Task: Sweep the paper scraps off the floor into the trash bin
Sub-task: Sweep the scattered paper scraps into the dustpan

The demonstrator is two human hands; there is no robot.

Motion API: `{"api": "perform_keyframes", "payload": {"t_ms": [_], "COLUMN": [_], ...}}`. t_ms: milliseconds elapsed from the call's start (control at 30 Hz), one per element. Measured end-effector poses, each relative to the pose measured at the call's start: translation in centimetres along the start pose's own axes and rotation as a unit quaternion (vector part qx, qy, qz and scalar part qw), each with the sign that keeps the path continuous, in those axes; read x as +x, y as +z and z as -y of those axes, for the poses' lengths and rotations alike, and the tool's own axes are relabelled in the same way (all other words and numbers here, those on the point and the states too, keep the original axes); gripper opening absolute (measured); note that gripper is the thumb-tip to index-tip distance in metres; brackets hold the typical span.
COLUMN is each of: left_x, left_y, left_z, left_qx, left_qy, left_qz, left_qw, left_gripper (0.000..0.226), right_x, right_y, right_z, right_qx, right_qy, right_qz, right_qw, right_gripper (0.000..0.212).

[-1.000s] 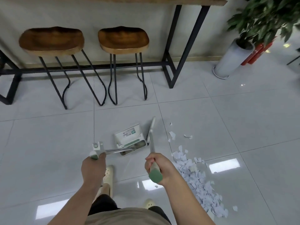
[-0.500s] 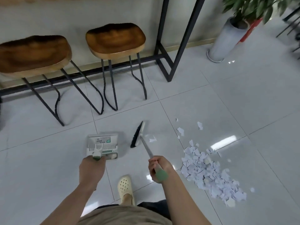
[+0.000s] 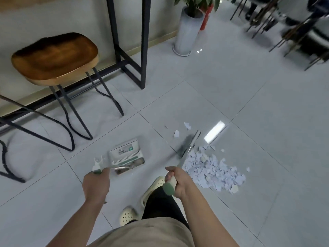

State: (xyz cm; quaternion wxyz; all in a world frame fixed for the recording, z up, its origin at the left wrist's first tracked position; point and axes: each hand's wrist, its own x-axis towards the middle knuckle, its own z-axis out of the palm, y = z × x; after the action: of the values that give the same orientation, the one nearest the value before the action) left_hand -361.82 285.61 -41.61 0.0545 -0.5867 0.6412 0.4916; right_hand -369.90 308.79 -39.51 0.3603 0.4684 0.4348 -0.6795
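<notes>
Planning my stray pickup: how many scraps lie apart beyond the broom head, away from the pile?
3: a scrap farthest out, a scrap nearer the broom, and a tiny fleck left of both. Bristles may hide more.

Dustpan (image 3: 126, 154) label — print too small to read.

The pale tiled floor (image 3: 249, 97) carries a heap of paper scraps (image 3: 213, 170), a dustpan (image 3: 127, 155), a broom head (image 3: 188, 145), a wooden stool (image 3: 55, 57) and a white plant pot (image 3: 187, 36).
</notes>
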Motion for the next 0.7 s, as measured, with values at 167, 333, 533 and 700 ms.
{"api": "perform_keyframes", "payload": {"t_ms": [167, 333, 533, 700], "left_x": [1.0, 2.8, 3.8, 4.2], "left_y": [2.9, 6.3, 10.9, 14.1], "left_z": [-4.0, -9.6, -17.0, -21.1], "left_qx": [-0.011, -0.023, 0.005, 0.061], "left_qy": [0.017, 0.049, 0.066, 0.099], "left_qz": [0.004, 0.028, 0.018, 0.005], "left_qw": [1.0, 0.998, 0.998, 0.993], "left_gripper": [0.037, 0.031, 0.032, 0.034], "right_x": [0.4, 3.8, 8.8, 12.1], "right_y": [1.6, 4.2, 5.8, 4.7], "right_z": [6.1, 14.9, 23.8, 28.8], "right_qx": [0.056, 0.081, 0.062, 0.173], "right_qy": [0.011, 0.035, 0.075, 0.066], "right_qz": [0.055, 0.118, 0.143, 0.157], "right_qw": [0.997, 0.989, 0.985, 0.97], "right_gripper": [0.026, 0.029, 0.031, 0.041]}}
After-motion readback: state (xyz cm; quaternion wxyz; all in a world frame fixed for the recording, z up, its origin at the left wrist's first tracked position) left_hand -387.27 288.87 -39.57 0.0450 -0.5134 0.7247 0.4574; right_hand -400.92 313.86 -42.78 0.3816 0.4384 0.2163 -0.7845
